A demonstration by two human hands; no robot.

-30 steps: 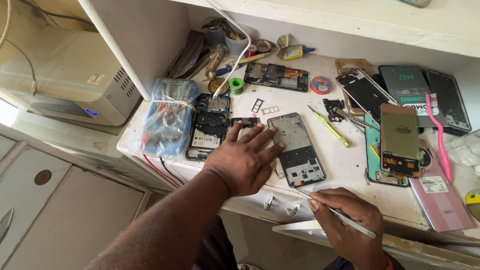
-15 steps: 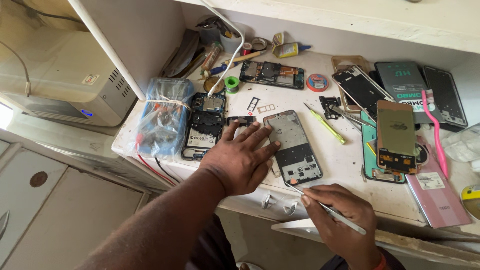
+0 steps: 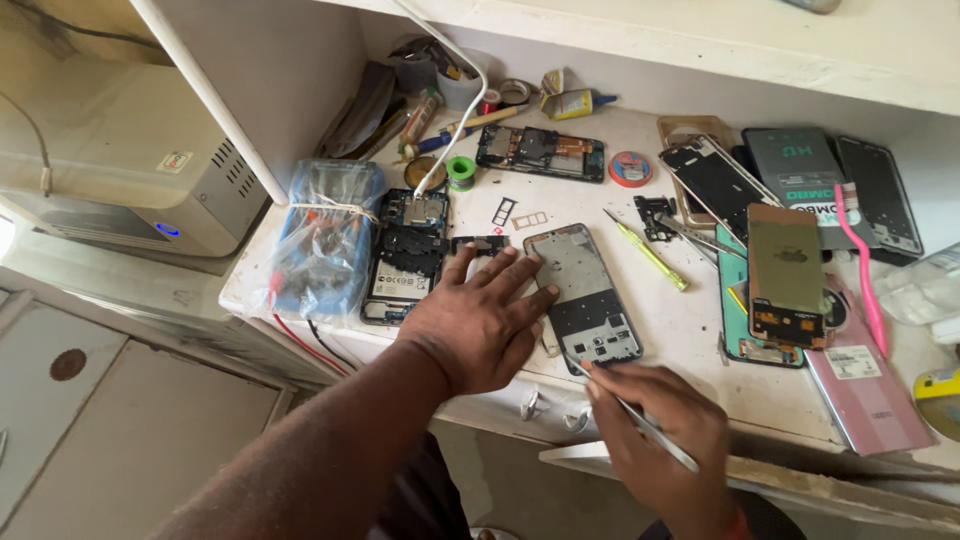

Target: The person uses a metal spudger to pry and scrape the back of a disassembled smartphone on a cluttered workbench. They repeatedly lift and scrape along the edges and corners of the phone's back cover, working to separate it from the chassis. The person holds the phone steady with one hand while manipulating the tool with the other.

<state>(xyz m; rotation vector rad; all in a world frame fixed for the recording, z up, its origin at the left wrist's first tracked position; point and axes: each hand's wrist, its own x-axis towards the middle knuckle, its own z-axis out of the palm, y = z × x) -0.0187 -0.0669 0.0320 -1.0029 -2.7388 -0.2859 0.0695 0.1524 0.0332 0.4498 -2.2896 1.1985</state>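
I have the left hand laid flat, fingers spread, on the near edge of the counter, its fingertips pressing the left side of the bare phone frame. This grip is open and clasps nothing; it works as a clamp, so that the frame cannot slide under tool pressure. The frame lies face-up near the counter's front edge, roughly midway along it, its long axis running away from me, which I judge puts its lower end within easy reach of the tool.

The right hand is closed in a pen-style grip on thin metal tweezers, whose tip meets the frame's near bottom corner. The low angle suits fine work at that corner.

To the left of the frame lies an opened phone with its board exposed, a white cable running to it. A yellow-green screwdriver rests to the right, apart from both hands.
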